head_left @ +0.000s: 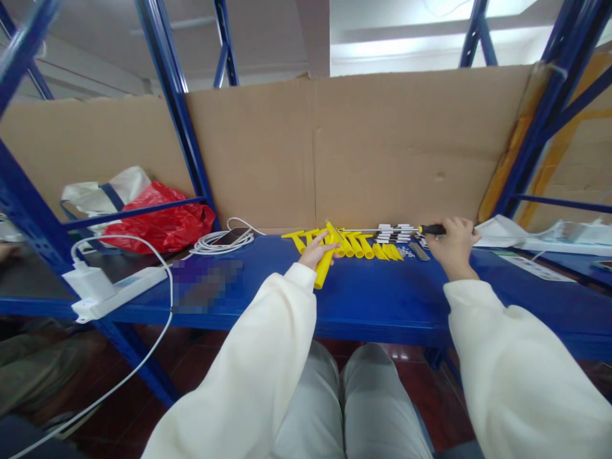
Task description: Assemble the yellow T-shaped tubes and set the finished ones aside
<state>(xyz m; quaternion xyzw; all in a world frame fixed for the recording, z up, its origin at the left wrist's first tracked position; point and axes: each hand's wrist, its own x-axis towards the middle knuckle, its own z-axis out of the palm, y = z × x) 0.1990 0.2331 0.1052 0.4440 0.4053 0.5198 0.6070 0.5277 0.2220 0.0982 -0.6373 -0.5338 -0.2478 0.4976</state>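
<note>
My left hand (pixel 314 252) is closed around a yellow T-shaped plastic handle (pixel 325 270), its tube pointing toward me. In my right hand (pixel 453 245) is a screwdriver (pixel 431 229) with a black and yellow grip. Its long shaft lies nearly level, pointing left, and the tip reaches the head of the yellow piece; exact contact is too small to make out. Several more yellow T-shaped handles (pixel 356 247) lie in a row just behind and right of my left hand. Beside them are small flat yellow parts (pixel 388 252) and black-and-white stacked pieces (pixel 396 233).
A grey flat object (pixel 419 252) lies near small metal bits on the blue shelf (pixel 382 299). To the left are a coiled white cable (pixel 222 243), a power strip (pixel 122 292) and a red bag (pixel 165 217). Cardboard (pixel 382 146) stands behind. White packaging (pixel 502 231) lies right.
</note>
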